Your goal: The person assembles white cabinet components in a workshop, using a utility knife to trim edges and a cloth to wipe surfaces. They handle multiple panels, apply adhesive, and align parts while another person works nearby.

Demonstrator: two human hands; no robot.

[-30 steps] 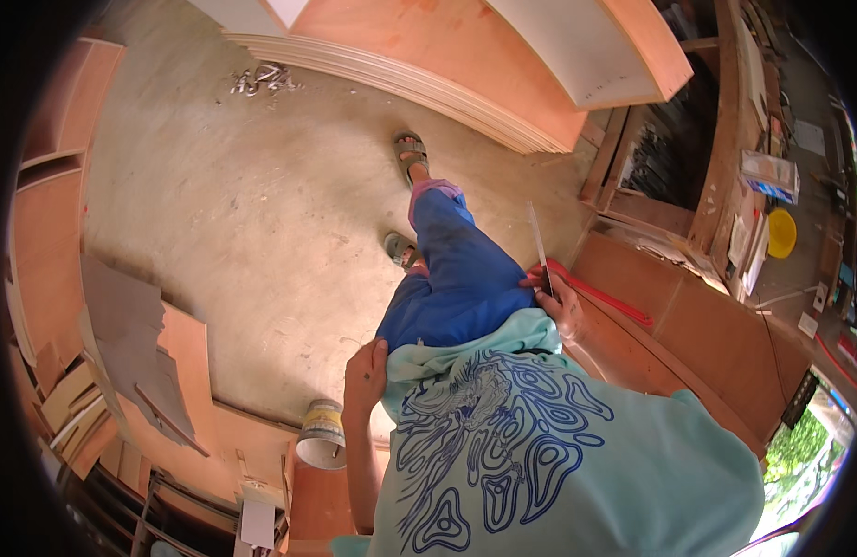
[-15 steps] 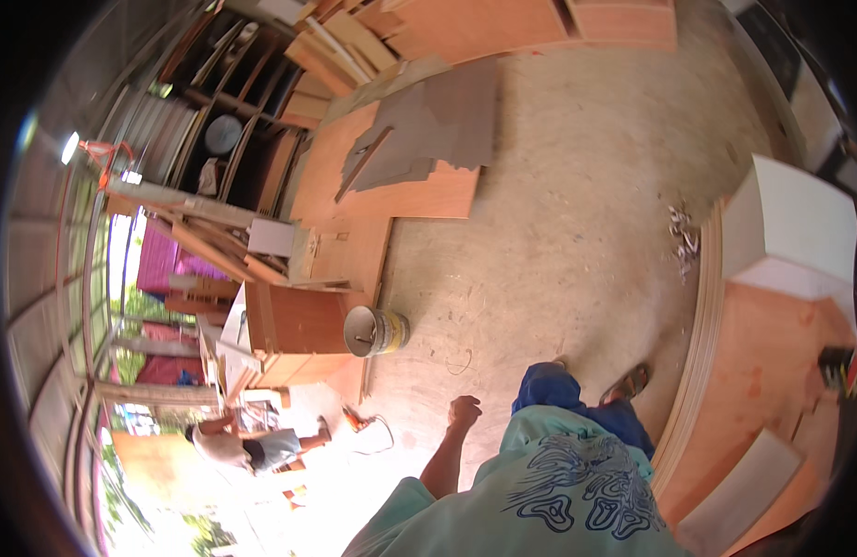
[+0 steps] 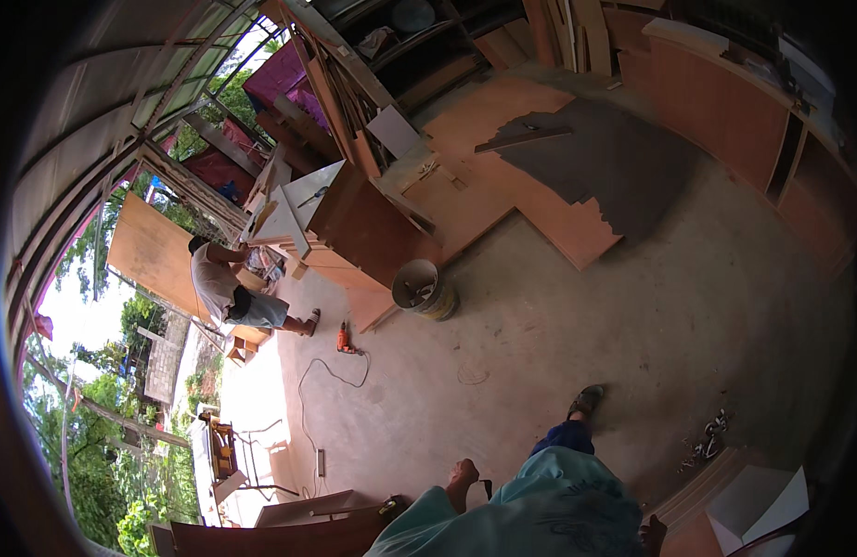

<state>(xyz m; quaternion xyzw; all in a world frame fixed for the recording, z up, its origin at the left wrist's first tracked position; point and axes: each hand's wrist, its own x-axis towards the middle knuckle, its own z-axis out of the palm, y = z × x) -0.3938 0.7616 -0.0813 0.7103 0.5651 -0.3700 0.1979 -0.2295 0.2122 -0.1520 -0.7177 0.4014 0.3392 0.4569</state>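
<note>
My left hand [image 3: 463, 472] hangs beside my teal shirt, its fingers curled in, with no held thing showing. A small dark shape lies just right of it, too unclear to name. My right hand [image 3: 653, 533] shows only partly at the lower edge, dark against my side, its fingers hard to make out. One sandalled foot [image 3: 587, 400] is stretched forward on the concrete floor [image 3: 540, 343]. Ahead to the left, an orange corded power drill [image 3: 344, 338] stands on the floor, its cord trailing toward me. Beyond it is a round bucket [image 3: 425, 290] with items inside.
Plywood sheets [image 3: 577, 237] and a dark grey sheet [image 3: 623, 158] lie ahead. A brown cabinet [image 3: 373, 223] stands behind the bucket. At left, a co-worker [image 3: 219, 283] bends near a wooden panel [image 3: 154, 246]. Scraps [image 3: 707, 439] and a white box [image 3: 758, 501] are at right.
My view has turned left, bringing the drill, the co-worker and the outdoor greenery further into sight. One foot has stepped forward. My left hand is now lower in the picture, still curled.
</note>
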